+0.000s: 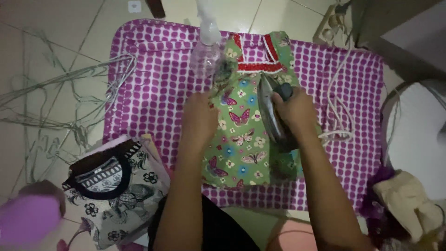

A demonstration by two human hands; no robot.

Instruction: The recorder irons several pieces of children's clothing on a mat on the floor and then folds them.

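Green butterfly-print garment (241,139) lies flat on a purple-and-white dotted cloth (153,79) spread on the tiled floor (55,28), so the cloth likely serves as padding under the pressing; red-trimmed neckline points away from the person, hem toward them. Right hand (295,111) wraps shut around the handle of an iron (272,114), grip fully closed; iron sits on the garment's right half, tilted so the metal soleplate shows on its left side; its white cord (337,93) trails off right across the cloth, clear of the garment. Left hand (200,116) rests flat on the garment's left edge, fingers extended, holding nothing, grip open; looks like it pins the fabric taut beside the iron. Clear spray bottle (206,42) stands at the cloth's far edge just beside the neckline, within reach for damping. Folded black-and-white patterned clothes (116,186) sit in a stack at lower left, touching the cloth's corner. Wire hangers (69,79) lie scattered on the floor at left; dim light, details at right unclear.
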